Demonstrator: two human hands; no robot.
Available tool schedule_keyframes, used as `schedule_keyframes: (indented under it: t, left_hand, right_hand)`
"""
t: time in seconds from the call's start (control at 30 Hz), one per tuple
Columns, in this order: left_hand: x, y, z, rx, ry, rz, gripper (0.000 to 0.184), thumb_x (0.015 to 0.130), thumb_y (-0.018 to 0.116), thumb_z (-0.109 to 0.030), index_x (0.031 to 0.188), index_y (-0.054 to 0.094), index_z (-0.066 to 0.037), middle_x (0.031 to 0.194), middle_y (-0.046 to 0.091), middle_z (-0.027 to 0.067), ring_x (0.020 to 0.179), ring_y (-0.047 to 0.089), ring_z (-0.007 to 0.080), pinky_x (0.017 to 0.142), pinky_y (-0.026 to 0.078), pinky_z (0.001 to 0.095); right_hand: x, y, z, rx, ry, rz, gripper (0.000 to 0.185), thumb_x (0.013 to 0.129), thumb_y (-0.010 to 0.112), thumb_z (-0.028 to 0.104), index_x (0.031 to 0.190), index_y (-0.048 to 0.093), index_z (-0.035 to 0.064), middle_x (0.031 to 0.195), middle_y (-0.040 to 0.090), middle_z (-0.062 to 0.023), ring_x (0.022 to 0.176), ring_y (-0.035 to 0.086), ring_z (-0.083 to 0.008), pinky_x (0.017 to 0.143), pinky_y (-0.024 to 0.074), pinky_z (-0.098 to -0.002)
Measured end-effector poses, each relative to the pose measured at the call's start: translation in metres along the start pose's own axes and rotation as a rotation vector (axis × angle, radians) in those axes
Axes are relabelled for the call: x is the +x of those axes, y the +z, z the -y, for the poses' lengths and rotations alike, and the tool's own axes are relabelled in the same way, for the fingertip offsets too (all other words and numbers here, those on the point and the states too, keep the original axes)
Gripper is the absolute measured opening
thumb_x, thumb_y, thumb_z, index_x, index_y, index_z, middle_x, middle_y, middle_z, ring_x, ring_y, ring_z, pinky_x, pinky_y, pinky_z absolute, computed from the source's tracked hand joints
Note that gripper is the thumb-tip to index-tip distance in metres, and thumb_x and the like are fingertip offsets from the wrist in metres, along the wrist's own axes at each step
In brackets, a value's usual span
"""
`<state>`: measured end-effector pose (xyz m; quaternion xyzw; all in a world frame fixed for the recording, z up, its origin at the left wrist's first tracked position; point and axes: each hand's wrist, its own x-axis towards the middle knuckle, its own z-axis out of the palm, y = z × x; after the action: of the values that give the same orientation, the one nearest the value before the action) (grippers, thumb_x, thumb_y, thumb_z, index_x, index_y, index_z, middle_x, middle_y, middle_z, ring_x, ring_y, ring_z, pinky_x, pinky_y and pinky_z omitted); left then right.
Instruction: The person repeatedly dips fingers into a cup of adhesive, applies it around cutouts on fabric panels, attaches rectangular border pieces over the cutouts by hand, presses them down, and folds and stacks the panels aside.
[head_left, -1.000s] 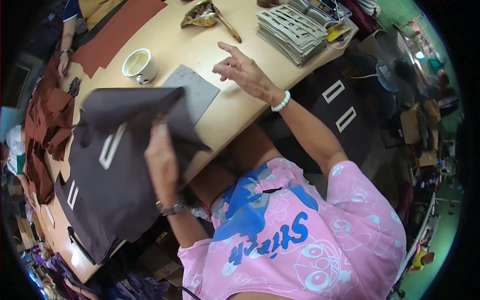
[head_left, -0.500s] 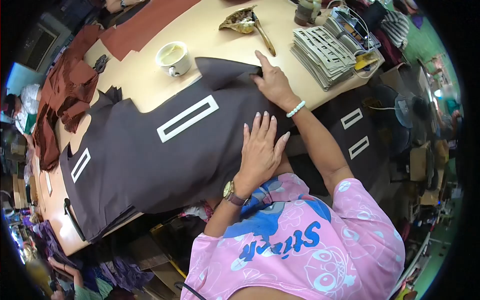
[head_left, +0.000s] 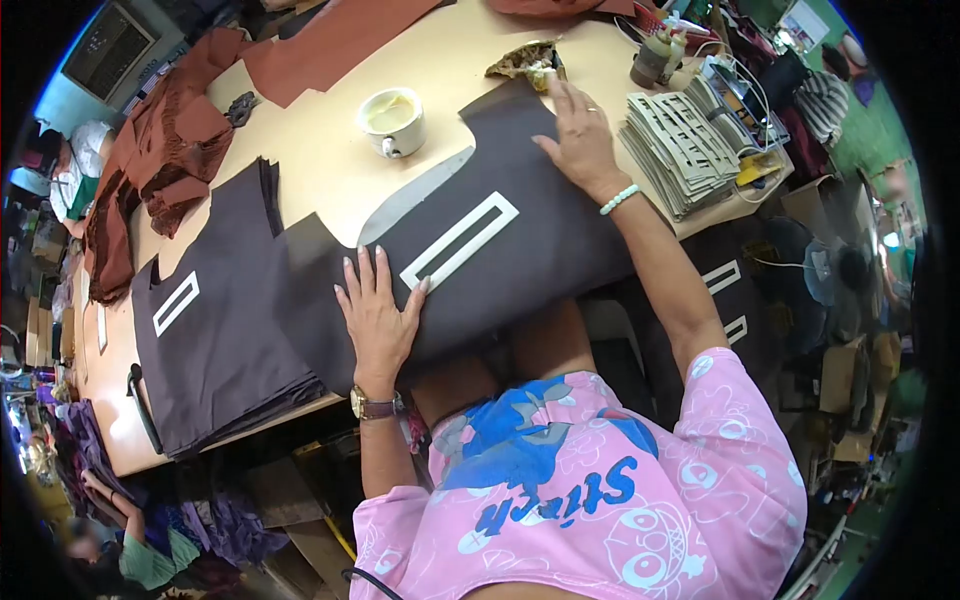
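Crumpled rust-brown cloth (head_left: 165,160) is lying along the table's (head_left: 235,90) far left side. A stack of dark cut fabric pieces (head_left: 225,330) is resting near the left front edge, its top piece bearing a small white rectangular frame (head_left: 177,303). A slim black object (head_left: 141,408) is standing out at the table edge just beside the stack. A flat rust-brown panel (head_left: 345,45) is lying at the far side of the table.

Left hand (head_left: 380,315), wearing a wristwatch (head_left: 375,404): it is lying palm down with fingers spread wide on a dark fabric panel (head_left: 540,205), the thumb touching the near left end of a long white slotted frame (head_left: 460,241). The hand is gripping nothing. The panel is spreading across the table and reaching over its front edge, above the person's lap. A white cup (head_left: 391,124) of pale paste is standing beyond it, and a smooth grey sheet (head_left: 410,200) is showing from beneath its far edge.

Right hand (head_left: 582,140), wearing a pale bead bracelet (head_left: 619,199) and a ring: it is reaching over the panel's right part, open, thumb apart from the fingers, with blurred fingertips; how firmly it is pressing cannot be told.

A crumpled brown-and-yellow item (head_left: 523,62) is lying beyond that hand. Squeeze bottles (head_left: 656,55) are standing farther right. A stack of slotted pale card pieces (head_left: 682,150) is sitting near the table's right end. More dark cloth (head_left: 700,310) with two white frames is showing below the table's edge.
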<state>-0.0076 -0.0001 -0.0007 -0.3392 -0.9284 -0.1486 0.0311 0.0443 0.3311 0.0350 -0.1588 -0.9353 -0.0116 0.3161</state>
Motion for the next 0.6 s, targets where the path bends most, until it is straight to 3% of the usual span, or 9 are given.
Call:
schedule_keyframes:
  t: [0.07, 0.17, 0.27, 0.37, 0.47, 0.6]
  left_hand:
    - [0.001, 0.001, 0.001, -0.004, -0.004, -0.003, 0.07, 0.087, 0.051, -0.048, 0.139, 0.033, -0.003, 0.144, 0.028, 0.0207, 0.134, 0.023, 0.0391, 0.106, 0.018, 0.0547]
    - [0.005, 0.001, 0.003, -0.032, -0.01, -0.009, 0.069, 0.088, 0.051, -0.047, 0.138, 0.033, -0.003, 0.144, 0.029, 0.0182, 0.134, 0.024, 0.0376, 0.106, 0.019, 0.0545]
    - [0.002, 0.006, 0.005, -0.022, 0.014, -0.059, 0.066, 0.088, 0.05, -0.045, 0.137, 0.035, -0.003, 0.144, 0.03, 0.0173, 0.134, 0.024, 0.0369, 0.106, 0.02, 0.0539]
    - [0.002, 0.008, 0.005, -0.032, 0.033, -0.132, 0.065, 0.087, 0.052, -0.045, 0.132, 0.041, 0.0, 0.14, 0.035, 0.0205, 0.13, 0.03, 0.0385, 0.104, 0.023, 0.0555]
    - [0.001, 0.009, 0.006, -0.034, 0.034, -0.144, 0.057, 0.09, 0.049, -0.039, 0.132, 0.042, -0.001, 0.14, 0.035, 0.0196, 0.13, 0.03, 0.0375, 0.104, 0.023, 0.0541]
    - [0.0, 0.011, 0.011, -0.033, 0.045, -0.144, 0.05, 0.093, 0.045, -0.029, 0.134, 0.039, -0.002, 0.141, 0.034, 0.0197, 0.13, 0.031, 0.0369, 0.104, 0.025, 0.0528]
  right_hand:
    - [0.02, 0.006, 0.023, 0.096, -0.136, -0.08, 0.078, 0.073, 0.07, 0.036, 0.135, 0.036, 0.0066, 0.126, 0.047, -0.0177, 0.115, 0.046, -0.0337, 0.097, 0.0355, -0.044]
    - [0.051, 0.012, 0.065, 0.061, -0.267, 0.028, 0.071, 0.074, 0.066, 0.049, 0.129, 0.048, 0.0083, 0.129, 0.045, -0.019, 0.121, 0.039, -0.037, 0.101, 0.0306, -0.0492]
    - [0.08, 0.022, 0.102, 0.072, -0.284, 0.271, 0.077, 0.076, 0.049, 0.069, 0.124, 0.054, 0.0092, 0.135, 0.039, -0.021, 0.129, 0.029, -0.04, 0.102, 0.0216, -0.0576]
    - [0.1, 0.045, 0.121, 0.007, -0.302, 0.41, 0.085, 0.075, 0.035, 0.078, 0.116, 0.061, 0.0081, 0.139, 0.034, -0.0212, 0.133, 0.021, -0.0417, 0.103, 0.0155, -0.0614]
    - [0.11, 0.051, 0.132, -0.053, -0.278, 0.553, 0.089, 0.075, 0.028, 0.081, 0.107, 0.066, 0.0073, 0.14, 0.034, -0.021, 0.134, 0.019, -0.0422, 0.103, 0.0136, -0.0627]
    - [0.111, 0.04, 0.131, -0.011, -0.278, 0.438, 0.076, 0.077, 0.038, 0.074, 0.098, 0.069, 0.0075, 0.139, 0.036, -0.0196, 0.134, 0.021, -0.0412, 0.104, 0.0132, -0.0635]
